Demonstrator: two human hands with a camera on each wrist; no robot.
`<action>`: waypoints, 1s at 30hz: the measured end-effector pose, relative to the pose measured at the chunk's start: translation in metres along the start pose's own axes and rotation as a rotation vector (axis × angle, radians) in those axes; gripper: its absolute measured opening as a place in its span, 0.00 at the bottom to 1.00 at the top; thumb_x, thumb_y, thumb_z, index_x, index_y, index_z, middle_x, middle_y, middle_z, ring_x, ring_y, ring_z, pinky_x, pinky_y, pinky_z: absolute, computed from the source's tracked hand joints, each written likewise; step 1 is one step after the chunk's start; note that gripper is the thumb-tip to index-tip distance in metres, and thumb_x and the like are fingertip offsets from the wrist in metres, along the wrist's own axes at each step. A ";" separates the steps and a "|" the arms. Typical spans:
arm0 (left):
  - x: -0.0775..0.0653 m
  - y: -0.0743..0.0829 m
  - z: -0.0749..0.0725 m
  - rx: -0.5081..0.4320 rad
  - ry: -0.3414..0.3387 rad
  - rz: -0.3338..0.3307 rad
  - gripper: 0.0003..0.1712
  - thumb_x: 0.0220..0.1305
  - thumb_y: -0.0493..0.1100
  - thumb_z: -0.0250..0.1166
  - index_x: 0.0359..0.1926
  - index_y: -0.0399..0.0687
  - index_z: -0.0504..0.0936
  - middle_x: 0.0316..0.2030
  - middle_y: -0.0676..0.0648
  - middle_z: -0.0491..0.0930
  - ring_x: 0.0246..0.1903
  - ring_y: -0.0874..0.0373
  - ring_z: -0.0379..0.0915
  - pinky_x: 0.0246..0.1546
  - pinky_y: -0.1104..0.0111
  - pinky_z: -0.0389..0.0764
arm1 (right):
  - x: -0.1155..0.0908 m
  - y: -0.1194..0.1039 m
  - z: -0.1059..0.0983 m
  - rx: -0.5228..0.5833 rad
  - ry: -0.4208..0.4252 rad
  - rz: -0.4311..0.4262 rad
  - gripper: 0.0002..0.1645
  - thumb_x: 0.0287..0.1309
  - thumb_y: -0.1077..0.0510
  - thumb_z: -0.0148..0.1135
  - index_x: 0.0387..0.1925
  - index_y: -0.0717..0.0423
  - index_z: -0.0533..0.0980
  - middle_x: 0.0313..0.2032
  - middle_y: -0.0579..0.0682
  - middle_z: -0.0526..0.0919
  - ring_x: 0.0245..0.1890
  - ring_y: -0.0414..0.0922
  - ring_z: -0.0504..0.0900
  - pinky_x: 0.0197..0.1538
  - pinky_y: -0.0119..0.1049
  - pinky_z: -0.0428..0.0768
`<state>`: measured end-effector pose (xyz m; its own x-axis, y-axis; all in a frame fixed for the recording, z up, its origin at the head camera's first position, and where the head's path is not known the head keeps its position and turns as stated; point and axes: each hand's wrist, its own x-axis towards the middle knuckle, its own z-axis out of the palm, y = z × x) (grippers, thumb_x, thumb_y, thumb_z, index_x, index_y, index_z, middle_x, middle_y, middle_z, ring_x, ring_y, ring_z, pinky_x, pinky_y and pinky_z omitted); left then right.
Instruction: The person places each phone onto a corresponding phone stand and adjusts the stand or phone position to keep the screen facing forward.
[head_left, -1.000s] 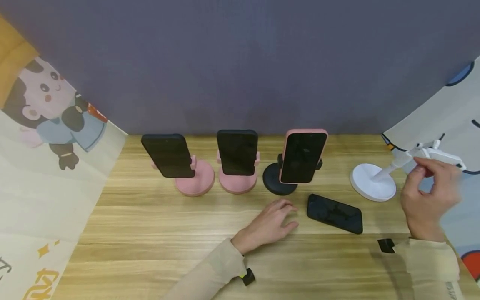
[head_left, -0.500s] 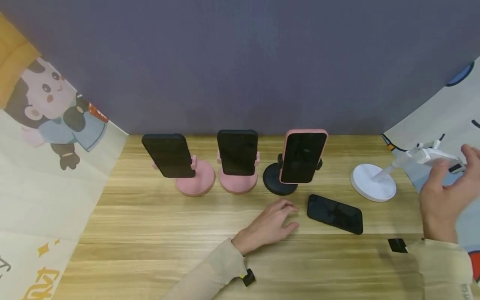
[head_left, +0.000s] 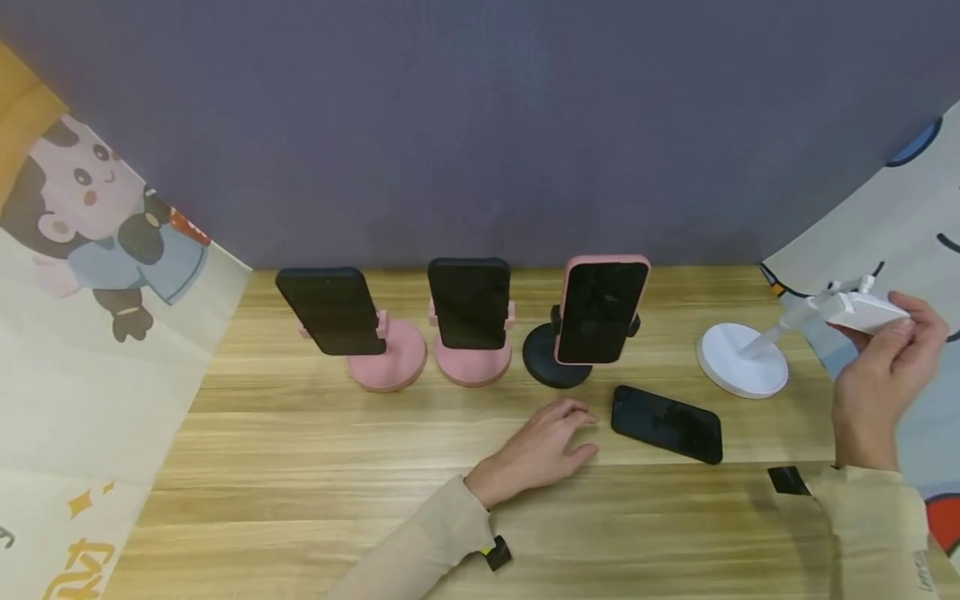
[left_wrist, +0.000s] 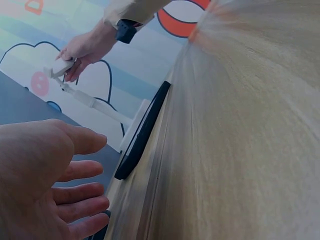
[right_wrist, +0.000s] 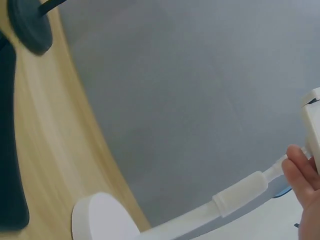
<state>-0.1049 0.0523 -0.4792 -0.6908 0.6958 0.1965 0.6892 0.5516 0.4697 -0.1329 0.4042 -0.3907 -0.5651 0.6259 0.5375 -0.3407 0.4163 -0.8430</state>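
At the right of the head view, my right hand (head_left: 885, 375) grips the white clamp head (head_left: 866, 313) of a white phone stand. My thumb lies on its near face and the fingers go behind it, partly hidden. The stand's round base (head_left: 742, 360) sits on the table, its arm (right_wrist: 240, 192) slanting up to the hand. My left hand (head_left: 536, 450) rests on the table, fingers loosely spread and holding nothing. To the right of that hand, a black phone (head_left: 666, 423) lies flat; in the left wrist view the phone (left_wrist: 145, 132) shows edge-on.
Along the back stand two pink stands (head_left: 397, 358) bearing dark phones (head_left: 333, 312), then a black stand (head_left: 551, 362) with a pink-edged phone (head_left: 604, 310). A grey-blue wall (head_left: 480, 133) rises behind the wooden table (head_left: 315, 467). Printed panels (head_left: 60, 350) flank both sides.
My right hand pinched near the clamp head, then spread its fingers around the outer end, and now grips that end. The clamp head looks turned. My left hand and the phones stay put.
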 end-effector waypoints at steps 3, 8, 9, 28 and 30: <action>0.001 0.001 0.000 -0.002 -0.001 0.004 0.23 0.66 0.54 0.56 0.57 0.50 0.77 0.55 0.51 0.73 0.56 0.61 0.65 0.60 0.71 0.66 | 0.000 -0.004 0.004 0.183 0.054 0.035 0.19 0.70 0.56 0.38 0.55 0.61 0.69 0.50 0.59 0.75 0.48 0.52 0.78 0.51 0.31 0.78; 0.004 0.002 -0.001 -0.015 -0.007 0.014 0.23 0.67 0.54 0.55 0.57 0.48 0.77 0.55 0.50 0.73 0.56 0.61 0.65 0.61 0.70 0.66 | -0.005 -0.009 0.012 0.322 0.087 0.032 0.17 0.68 0.59 0.42 0.51 0.64 0.71 0.48 0.62 0.76 0.50 0.55 0.77 0.47 0.31 0.80; 0.004 0.002 -0.001 -0.015 -0.007 0.018 0.23 0.67 0.54 0.55 0.57 0.48 0.77 0.55 0.50 0.73 0.57 0.61 0.65 0.61 0.70 0.65 | -0.006 -0.010 0.014 0.334 0.089 0.027 0.17 0.68 0.59 0.42 0.50 0.64 0.71 0.47 0.62 0.76 0.49 0.55 0.77 0.46 0.31 0.81; 0.018 0.009 -0.002 -0.057 0.029 0.037 0.23 0.66 0.52 0.56 0.58 0.48 0.77 0.54 0.51 0.74 0.54 0.62 0.67 0.60 0.72 0.66 | -0.029 -0.026 0.047 0.546 -0.001 0.062 0.17 0.65 0.60 0.49 0.48 0.70 0.72 0.45 0.66 0.75 0.47 0.58 0.77 0.43 0.34 0.82; 0.020 0.010 -0.002 -0.056 0.024 0.037 0.23 0.66 0.51 0.57 0.58 0.48 0.77 0.54 0.51 0.74 0.55 0.62 0.67 0.60 0.72 0.65 | -0.031 -0.027 0.049 0.541 -0.014 0.057 0.17 0.66 0.60 0.48 0.48 0.71 0.72 0.45 0.66 0.76 0.48 0.58 0.77 0.43 0.33 0.82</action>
<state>-0.1116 0.0710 -0.4691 -0.6708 0.7035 0.2347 0.7013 0.4988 0.5093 -0.1425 0.3411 -0.3858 -0.6023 0.6274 0.4936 -0.6454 -0.0187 -0.7637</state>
